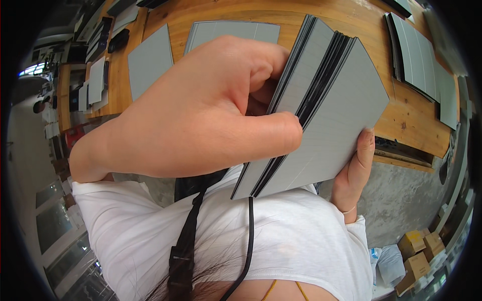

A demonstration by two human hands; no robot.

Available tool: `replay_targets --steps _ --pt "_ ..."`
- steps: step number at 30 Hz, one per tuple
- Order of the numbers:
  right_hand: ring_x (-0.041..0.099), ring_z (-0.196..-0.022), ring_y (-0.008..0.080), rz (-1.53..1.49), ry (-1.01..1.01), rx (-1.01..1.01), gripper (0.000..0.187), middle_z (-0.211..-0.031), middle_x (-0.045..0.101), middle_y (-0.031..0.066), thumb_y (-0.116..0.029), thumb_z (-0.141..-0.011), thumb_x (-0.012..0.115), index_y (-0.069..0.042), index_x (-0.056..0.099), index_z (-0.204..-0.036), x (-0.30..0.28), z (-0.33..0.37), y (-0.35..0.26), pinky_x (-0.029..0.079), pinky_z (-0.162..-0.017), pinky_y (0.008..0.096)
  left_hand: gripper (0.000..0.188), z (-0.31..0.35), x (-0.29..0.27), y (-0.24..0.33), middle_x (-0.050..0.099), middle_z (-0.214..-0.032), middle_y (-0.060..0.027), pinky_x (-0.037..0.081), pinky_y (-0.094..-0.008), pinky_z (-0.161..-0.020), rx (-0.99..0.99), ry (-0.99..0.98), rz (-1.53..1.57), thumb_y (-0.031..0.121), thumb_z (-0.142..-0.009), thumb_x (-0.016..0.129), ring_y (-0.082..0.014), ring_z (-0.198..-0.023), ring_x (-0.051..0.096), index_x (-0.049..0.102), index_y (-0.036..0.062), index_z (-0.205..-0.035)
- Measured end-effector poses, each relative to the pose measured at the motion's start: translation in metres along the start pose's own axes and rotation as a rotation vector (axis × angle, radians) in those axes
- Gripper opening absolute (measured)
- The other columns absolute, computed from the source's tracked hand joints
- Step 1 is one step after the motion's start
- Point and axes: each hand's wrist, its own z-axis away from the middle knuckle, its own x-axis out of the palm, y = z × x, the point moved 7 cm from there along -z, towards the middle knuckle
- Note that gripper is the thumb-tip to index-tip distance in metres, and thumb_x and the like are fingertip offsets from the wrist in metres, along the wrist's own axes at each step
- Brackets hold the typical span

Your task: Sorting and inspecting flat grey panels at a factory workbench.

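A thick stack of grey sheets (329,110) with black edges is held up and tilted in front of my chest. My left hand (226,105) is closed on its left part, thumb across the face and fingers behind. The stack's edges are fanned into steps, with dark gaps between groups of sheets. My right hand (356,165) grips the right edge of the same stack from below, thumb on the near face; its other fingers are hidden behind the sheets.
On the wooden table (411,118) lie a grey sheet (150,60) at left, another grey panel (236,31) behind my left hand, and a stack of grey panels (414,55) at right. Cardboard boxes (415,268) stand on the floor at lower right.
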Motion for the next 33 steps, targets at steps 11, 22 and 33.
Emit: replay_targets --steps 11,22,33 --pt "0.052 -0.104 0.011 0.033 0.029 0.021 0.036 -0.116 0.058 0.005 -0.027 -0.094 0.052 -0.002 0.047 -0.119 -0.005 0.003 -0.002 0.038 -0.092 0.0255 0.032 -0.002 -0.006 -0.002 0.063 -0.094 -0.0095 0.048 -0.0234 -0.075 -0.015 0.036 -0.145 0.006 -0.075 0.06 -0.0106 -0.083 0.059 0.054 -0.0062 -0.104" --pt "0.052 -0.106 0.0115 0.032 0.051 0.018 0.037 -0.116 0.057 0.005 -0.03 -0.094 0.051 -0.003 0.047 -0.12 -0.002 0.002 -0.002 0.039 -0.092 0.0259 0.038 -0.007 -0.008 -0.004 0.064 -0.097 -0.0115 0.048 -0.025 -0.077 0.119 0.033 -0.048 0.02 -0.083 0.066 -0.0125 -0.085 0.06 0.055 -0.0045 -0.11" --pt "0.054 -0.103 0.011 -0.051 0.052 0.055 0.035 -0.115 0.057 0.0049 -0.024 -0.093 0.053 -0.004 0.047 -0.121 -0.002 -0.003 0.007 0.041 -0.09 0.0255 0.035 0.0 -0.012 0.012 0.065 -0.093 -0.0102 0.048 -0.0235 -0.075 0.06 0.097 0.022 0.019 -0.081 0.067 -0.0123 -0.082 0.061 0.058 -0.0029 -0.106"
